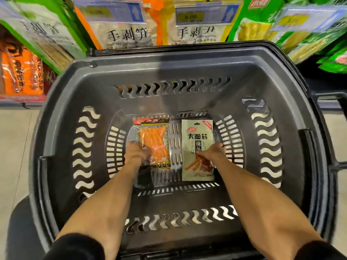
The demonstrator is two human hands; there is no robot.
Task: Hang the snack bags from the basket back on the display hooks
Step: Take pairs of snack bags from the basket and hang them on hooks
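Observation:
Two snack bags lie flat on the floor of a dark grey shopping basket [62,102]. The orange bag [155,139] with a clear window lies on the left, and the pale green bag [196,136] with black characters lies on the right. Both my arms reach down into the basket. My left hand [136,152] is on the orange bag's lower left part, fingers curled at its edge. My right hand [213,152] grips the pale green bag at its right edge, near the middle.
Display hooks above the basket carry hanging bags: white and orange ones [124,32], another white one [195,30], green ones [262,21] to the right, orange ones [20,72] at the left. Price tags [202,15] sit at the hook ends. Tiled floor [13,147] lies on the left.

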